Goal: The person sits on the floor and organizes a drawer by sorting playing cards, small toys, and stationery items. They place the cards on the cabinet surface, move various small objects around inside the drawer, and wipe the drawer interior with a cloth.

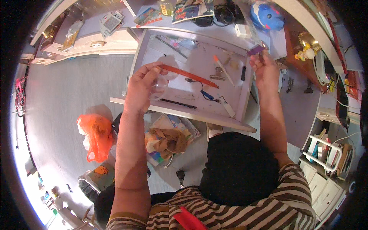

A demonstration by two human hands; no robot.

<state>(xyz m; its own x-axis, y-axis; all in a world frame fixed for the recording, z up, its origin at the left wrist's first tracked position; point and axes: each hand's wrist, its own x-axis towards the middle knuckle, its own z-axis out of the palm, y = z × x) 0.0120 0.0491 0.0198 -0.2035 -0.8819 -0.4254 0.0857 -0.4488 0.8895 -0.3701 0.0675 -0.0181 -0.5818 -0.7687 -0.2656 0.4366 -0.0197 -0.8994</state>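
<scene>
My left hand (143, 83) is over the left side of a pulled-out drawer (184, 115), its fingers curled on a transparent round plastic piece (158, 88). A long orange-red strip (189, 76) runs from the fingertips across the drawer; whether it is held or lies below, I cannot tell. At the drawer's right back corner, my right hand (264, 64) pinches a small purple item (256, 50). Inside the drawer lie an orange-tipped white pen (224, 70), a metal bulldog clip (217, 75), a short cable with a blue part (207, 95) and a black stick (178, 103).
Behind the drawer, the desktop holds playing cards (111, 23), a picture booklet (193, 11), black cables (224, 14), a white charger (242, 31) and a blue toy (266, 15). An orange plastic bag (96, 136) and a brown cloth bundle (168, 142) are on the floor.
</scene>
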